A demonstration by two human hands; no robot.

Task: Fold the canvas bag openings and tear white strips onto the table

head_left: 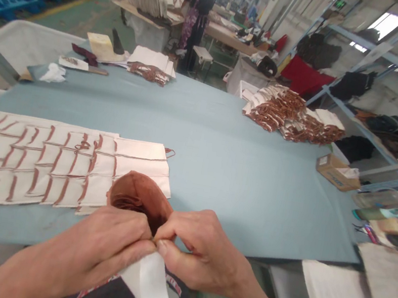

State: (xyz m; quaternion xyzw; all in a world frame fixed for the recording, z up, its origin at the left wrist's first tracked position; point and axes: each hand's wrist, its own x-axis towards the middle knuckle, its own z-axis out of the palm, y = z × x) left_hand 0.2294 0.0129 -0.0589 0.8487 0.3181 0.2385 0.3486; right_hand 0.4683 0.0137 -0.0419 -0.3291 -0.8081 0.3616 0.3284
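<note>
- Low in the centre of the frame, the left hand [102, 240] and the right hand [200, 252] meet, tips nearly touching; both forearms are cut off by the lower edge.
- The grip of each hand is pinching, thumb against forefinger, on the rim of a brown cloth piece [152, 193]; the fingers cover the exact spot, so what lies between the tips is hard to make out.
- That brown cloth piece stands just above the hands, curved open like a pouch; its inside is dark and bunched, and its lower part is hidden behind the hands.
- A white strip [156, 290] hangs below the fingertips and blurs towards the bottom edge; whether it joins the brown cloth cannot be told.
- On the blue bench [226, 169], at the left of the frame, overlapping rows of white cloth pieces [66, 161] with brown edges run to the left border, most of each piece covered by the next.
- At upper right lies a heaped pile [290, 111] of white and brown cloth, its single pieces hard to separate.
- A cardboard box [337, 172] sits at the right end of the bench.
- At top centre stands a person in dark clothing [200, 10], cut off by the upper edge.
</note>
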